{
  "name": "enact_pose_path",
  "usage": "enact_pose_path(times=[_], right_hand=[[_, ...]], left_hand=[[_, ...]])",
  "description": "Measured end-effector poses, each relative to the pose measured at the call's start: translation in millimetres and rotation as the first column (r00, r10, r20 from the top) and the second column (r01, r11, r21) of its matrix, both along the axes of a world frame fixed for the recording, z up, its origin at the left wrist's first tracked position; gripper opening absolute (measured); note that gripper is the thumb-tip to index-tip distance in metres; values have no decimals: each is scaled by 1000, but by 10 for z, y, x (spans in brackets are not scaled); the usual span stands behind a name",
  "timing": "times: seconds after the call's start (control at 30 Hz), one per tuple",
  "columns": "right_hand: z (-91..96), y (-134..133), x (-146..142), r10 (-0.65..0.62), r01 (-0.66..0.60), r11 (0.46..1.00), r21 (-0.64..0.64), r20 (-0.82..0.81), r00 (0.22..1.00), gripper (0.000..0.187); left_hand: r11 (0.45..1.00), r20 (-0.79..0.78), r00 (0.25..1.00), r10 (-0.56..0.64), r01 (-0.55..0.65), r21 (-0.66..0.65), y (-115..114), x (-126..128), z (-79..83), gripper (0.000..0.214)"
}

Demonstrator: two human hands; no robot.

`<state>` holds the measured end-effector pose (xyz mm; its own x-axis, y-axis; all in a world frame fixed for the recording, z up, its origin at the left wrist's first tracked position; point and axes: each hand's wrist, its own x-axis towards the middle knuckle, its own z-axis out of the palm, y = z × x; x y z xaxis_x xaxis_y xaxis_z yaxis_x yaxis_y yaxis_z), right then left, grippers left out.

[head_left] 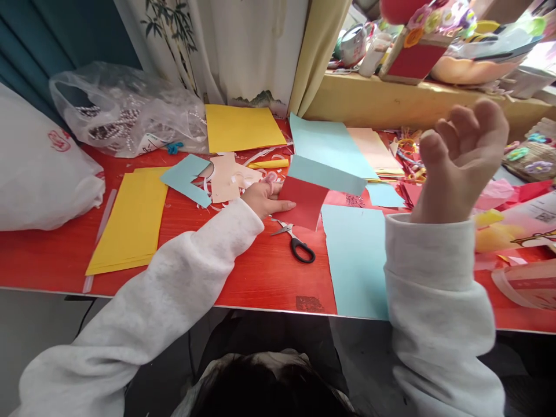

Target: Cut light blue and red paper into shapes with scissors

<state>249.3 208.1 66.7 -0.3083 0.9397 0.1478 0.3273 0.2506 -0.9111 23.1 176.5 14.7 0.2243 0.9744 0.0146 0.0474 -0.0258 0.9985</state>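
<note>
My left hand (264, 198) pinches the left edge of a red paper piece (306, 202), with its thumb lying on the red face. Along the top of that piece runs a light-blue paper strip (328, 174); whether the two are joined I cannot tell. Something pink and rounded (271, 178) shows at the fingers of this hand. Just below the red paper lies a pair of scissors (299, 246) with black handles. My right hand (464, 156) is raised over the right side of the table, its fingers apart and loosely curled, holding nothing.
Yellow sheets (130, 223) and cut paper scraps (226, 176) lie on the red table (269, 284) at left. A light-blue sheet (356, 260) reaches the front edge. Plastic bags (43, 168) stand far left. A cluttered ledge (369, 98) runs behind on the right.
</note>
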Motion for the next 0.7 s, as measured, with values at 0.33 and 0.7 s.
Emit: enact_pose_path(times=[0.33, 0.7], right_hand=[[-119, -224, -250, 208, -179, 974, -141, 238, 949, 15], [-383, -258, -482, -204, 199, 978, -61, -465, 861, 17]], left_hand=[[960, -93, 959, -269, 260, -100, -46, -4, 28, 22], [989, 426, 905, 16, 49, -141, -94, 122, 112, 39]])
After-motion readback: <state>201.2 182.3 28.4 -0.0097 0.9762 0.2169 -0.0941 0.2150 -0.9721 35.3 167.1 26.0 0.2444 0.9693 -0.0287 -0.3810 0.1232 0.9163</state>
